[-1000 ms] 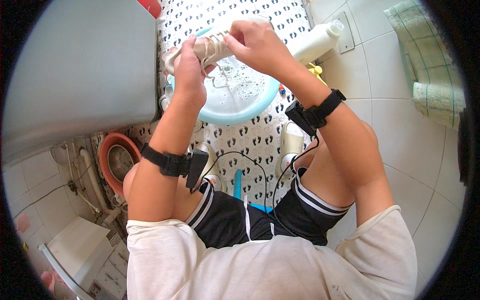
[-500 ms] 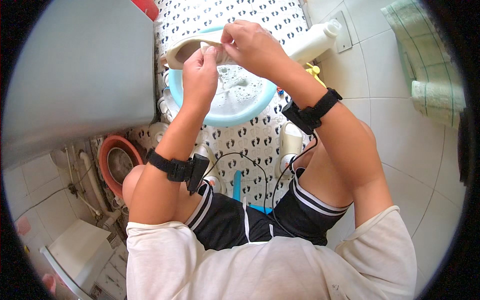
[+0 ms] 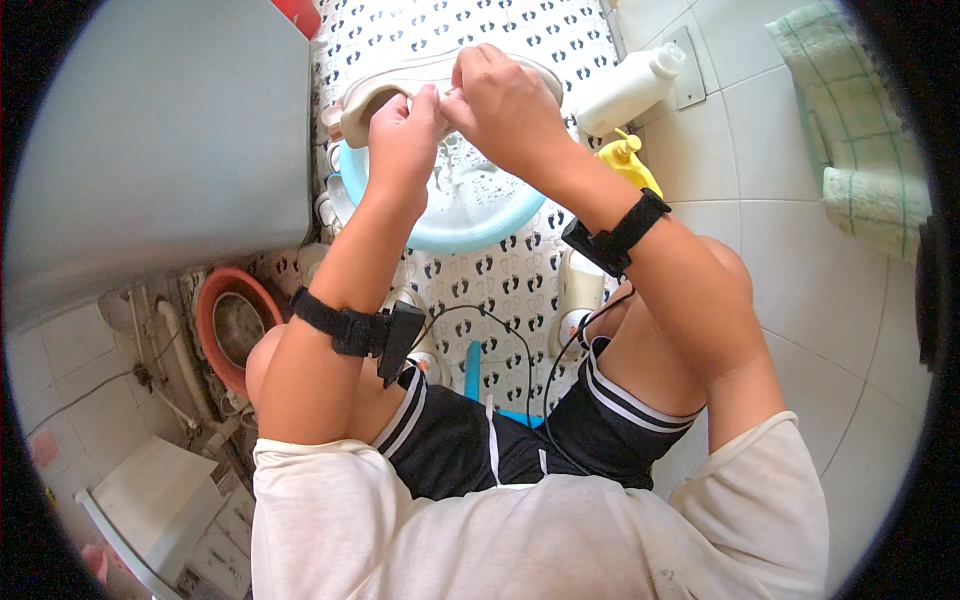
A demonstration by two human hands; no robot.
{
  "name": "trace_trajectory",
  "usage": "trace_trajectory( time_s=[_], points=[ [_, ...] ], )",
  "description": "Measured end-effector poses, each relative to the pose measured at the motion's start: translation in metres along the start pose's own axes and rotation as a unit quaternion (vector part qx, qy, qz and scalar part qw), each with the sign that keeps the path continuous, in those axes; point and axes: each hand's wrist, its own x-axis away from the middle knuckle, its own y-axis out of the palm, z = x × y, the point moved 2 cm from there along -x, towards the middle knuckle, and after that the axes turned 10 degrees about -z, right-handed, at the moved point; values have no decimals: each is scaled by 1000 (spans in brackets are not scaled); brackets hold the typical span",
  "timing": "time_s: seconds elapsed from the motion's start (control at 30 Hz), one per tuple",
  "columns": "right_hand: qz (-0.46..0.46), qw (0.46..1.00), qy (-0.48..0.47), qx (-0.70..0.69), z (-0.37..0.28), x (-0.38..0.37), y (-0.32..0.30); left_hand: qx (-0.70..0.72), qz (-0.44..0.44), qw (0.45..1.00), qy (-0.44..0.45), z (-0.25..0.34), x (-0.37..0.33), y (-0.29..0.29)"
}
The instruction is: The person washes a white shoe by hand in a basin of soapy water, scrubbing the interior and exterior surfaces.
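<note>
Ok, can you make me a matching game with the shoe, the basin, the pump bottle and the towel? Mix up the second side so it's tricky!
Things:
1. Shoe
2. Basin
3. Pump bottle
4. Towel

Clues:
A. Bright yellow
B. Pale, with green lines, at the right side of the picture
C. Held up in the left hand and the right hand
D. Light blue, with bubbly water inside

Right pairs: 1-C, 2-D, 3-A, 4-B
</note>
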Motion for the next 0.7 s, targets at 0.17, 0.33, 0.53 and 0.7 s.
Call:
trace_trajectory(
  time_s=[0.17, 0.33, 0.53, 0.7],
  points=[
    [24, 1000, 12, -16, 1, -6, -3, -23, 5, 998, 57, 7, 4, 7],
    [11, 999, 3, -44, 0, -8, -4, 6, 33, 998, 50, 13, 6, 7],
    [-20, 999, -23, -28, -2, -2, -5, -109, 20, 991, 75, -1, -1, -9],
    [-1, 998, -61, 18, -2, 0, -6, -139, 22, 984, 106, -4, -1, -4]
  ],
)
